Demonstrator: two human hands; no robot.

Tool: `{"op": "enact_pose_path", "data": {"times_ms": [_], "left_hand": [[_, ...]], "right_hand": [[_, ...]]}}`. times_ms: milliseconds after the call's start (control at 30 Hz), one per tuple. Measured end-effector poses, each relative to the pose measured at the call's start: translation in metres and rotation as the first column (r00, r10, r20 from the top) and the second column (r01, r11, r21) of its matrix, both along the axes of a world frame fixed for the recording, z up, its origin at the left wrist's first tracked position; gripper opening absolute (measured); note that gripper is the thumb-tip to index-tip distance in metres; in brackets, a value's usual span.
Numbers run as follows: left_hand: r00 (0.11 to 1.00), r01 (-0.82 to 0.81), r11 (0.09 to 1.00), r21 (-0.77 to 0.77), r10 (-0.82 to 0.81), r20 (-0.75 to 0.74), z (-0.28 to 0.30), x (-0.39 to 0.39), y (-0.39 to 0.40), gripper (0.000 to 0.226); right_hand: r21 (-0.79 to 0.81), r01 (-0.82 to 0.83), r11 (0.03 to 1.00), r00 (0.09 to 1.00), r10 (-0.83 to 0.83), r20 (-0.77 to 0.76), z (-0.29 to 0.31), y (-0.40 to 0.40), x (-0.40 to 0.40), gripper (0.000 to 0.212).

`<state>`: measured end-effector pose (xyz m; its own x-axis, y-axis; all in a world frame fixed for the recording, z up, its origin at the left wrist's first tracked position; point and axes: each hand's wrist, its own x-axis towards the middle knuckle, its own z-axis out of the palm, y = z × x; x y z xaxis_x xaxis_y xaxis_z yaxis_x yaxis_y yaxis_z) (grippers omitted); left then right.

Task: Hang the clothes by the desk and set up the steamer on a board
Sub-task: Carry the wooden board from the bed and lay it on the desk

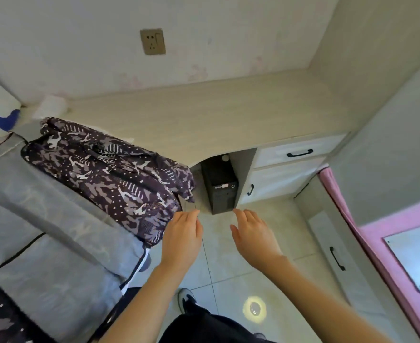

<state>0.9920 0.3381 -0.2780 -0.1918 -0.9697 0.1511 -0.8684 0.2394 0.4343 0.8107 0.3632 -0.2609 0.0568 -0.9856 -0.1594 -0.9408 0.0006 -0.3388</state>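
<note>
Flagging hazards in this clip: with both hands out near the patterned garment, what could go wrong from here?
1. The garment overhangs the desk edge; a one-sided pull by the left hand might drag it onto the floor.
2. The right hand is open and holds nothing, so the bulky fabric may slip from a single grip.
3. No steamer or board is in view.

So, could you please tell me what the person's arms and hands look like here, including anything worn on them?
Both forearms are bare up to the bottom edge of the picture: no sleeves show. The left hand and the right hand carry no gloves, and no rings, watch or bracelet can be seen on the fingers or wrists. Nothing is marked on them.
</note>
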Motion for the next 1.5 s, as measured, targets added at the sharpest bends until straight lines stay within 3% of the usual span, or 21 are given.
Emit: {"op": "enact_pose_path", "data": {"times_ms": [567,1067,1367,1500], "left_hand": [[0.927,0.375,0.921,0.11,-0.369,-0.07,-0.02,-0.26,0.127,0.028],[0.751,0.658,0.741,0.13,-0.657,-0.057,-0.028,-0.456,0.15,0.026],[0.556,0.813,0.559,0.162,-0.828,0.063,-0.047,-0.607,0.113,0.032],[0.445,0.873,0.461,0.161,-0.886,0.128,-0.053,-0.67,0.102,0.038]], "right_hand": [[0.037,0.359,0.932,0.932,-0.357,-0.063,-0.018,0.189,-0.231,0.042],[0.047,0.707,0.705,0.707,-0.707,-0.031,-0.038,0.273,-0.392,0.04],[-0.001,0.815,0.579,0.577,-0.814,-0.067,-0.052,0.263,-0.518,0.026],[0.004,0.844,0.536,0.532,-0.837,-0.124,-0.064,0.262,-0.569,0.041]]}}
